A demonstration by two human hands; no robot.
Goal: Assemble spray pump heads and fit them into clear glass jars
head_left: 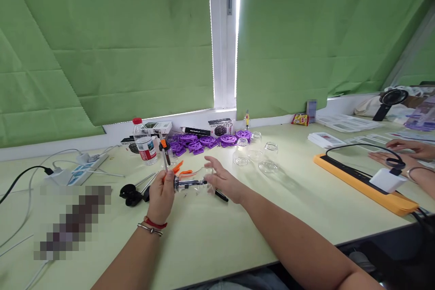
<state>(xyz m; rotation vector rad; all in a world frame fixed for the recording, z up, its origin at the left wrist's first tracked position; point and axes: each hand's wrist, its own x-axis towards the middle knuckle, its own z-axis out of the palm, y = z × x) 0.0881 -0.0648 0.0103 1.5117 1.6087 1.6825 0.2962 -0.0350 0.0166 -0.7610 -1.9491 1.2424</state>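
My left hand (162, 195) is closed round the chrome-fitted end of a clear jar (195, 174) that lies on its side in the air. A shiny metal tube (190, 183) runs inside the jar. From the same hand a screwdriver (165, 152) with an orange and black handle sticks up, its handle uppermost. My right hand (226, 182) cups the jar's wide end, some fingers spread; part of its grip is hidden. Below lies a black pen-like object (221, 196). Orange-handled tools (179, 167) and black round parts with metal rods (132, 195) rest close by.
Several clear jars (268, 158) stand right of centre. Purple plastic parts (197, 144) lie piled at the back near a water bottle (144, 142). On the left are cables and a power strip (89, 170). A yellow bar (363, 186) and another person's hands (397, 158) are at right.
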